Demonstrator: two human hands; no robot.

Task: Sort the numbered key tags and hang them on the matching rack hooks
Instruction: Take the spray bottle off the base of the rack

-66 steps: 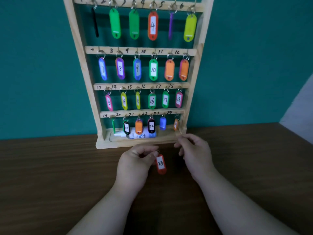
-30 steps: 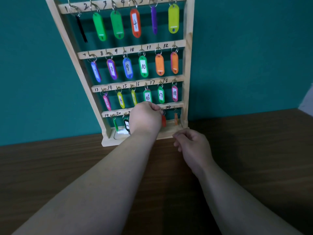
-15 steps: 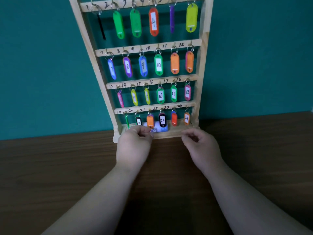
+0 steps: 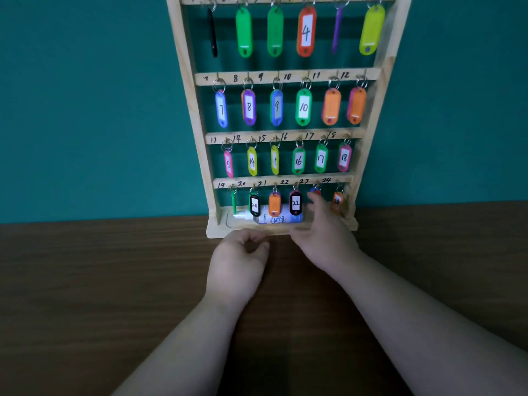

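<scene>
The wooden key rack (image 4: 371, 81) stands against the teal wall, with coloured numbered tags on four rows of hooks. The bottom row holds a green tag (image 4: 234, 201), black tag 20 (image 4: 254, 205), an orange tag (image 4: 274, 204), tag 22 (image 4: 295, 202) and orange tag 24 (image 4: 337, 200). At hook 23 only a blue and red tag top (image 4: 315, 191) shows. My right hand (image 4: 324, 234) covers the rest, its fingers stretched up and touching that tag. My left hand (image 4: 240, 254) rests on the table before the rack base, fingers loosely curled and holding nothing.
A small white spray bottle (image 4: 283, 218) lies in the tray of the rack base, behind the bottom tags. The dark wooden table (image 4: 85, 295) stretches to both sides and toward me. A teal wall stands behind the rack.
My left hand carried the red tag 23 up to hook 23, left it there and dropped back to the table. My right hand has risen from the table to that hook.
</scene>
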